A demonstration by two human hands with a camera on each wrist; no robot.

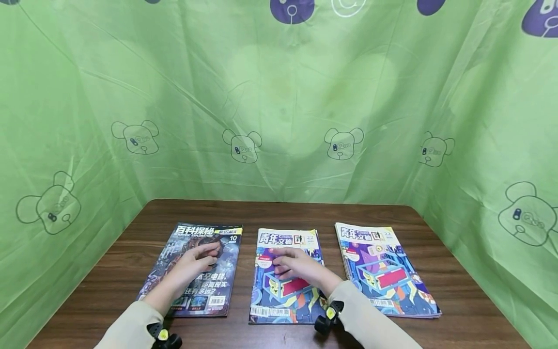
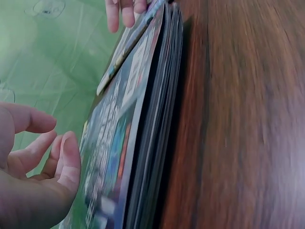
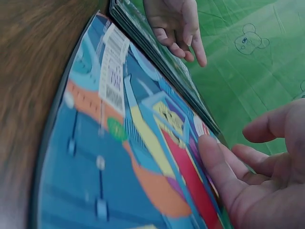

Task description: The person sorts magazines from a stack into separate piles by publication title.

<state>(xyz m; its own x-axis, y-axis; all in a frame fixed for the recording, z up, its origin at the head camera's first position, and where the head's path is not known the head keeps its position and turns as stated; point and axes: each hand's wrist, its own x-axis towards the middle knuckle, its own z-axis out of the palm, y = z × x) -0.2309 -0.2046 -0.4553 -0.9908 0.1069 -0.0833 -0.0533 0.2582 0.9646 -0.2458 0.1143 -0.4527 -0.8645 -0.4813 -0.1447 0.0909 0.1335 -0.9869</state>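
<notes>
Over the dark magazine (image 1: 209, 286) on the left hovers my left hand (image 1: 196, 264), its fingers loosely bent and nothing held. The left wrist view has the same hand (image 2: 43, 167) above the cover, with a gap between thumb and fingers. My right hand (image 1: 301, 266) is over the middle magazine (image 1: 270, 300), a colourful blue and purple one with a white title band. Its fingers are relaxed and grip nothing. From the right wrist, that hand (image 3: 262, 176) appears close over the cover (image 3: 119, 157).
A third magazine (image 1: 383, 276), with the same cover as the middle one, lies on the right, slightly angled. All lie on a brown wooden table (image 1: 279, 213). Green curtains (image 1: 296, 97) with bear-head drawings hang behind and at both sides.
</notes>
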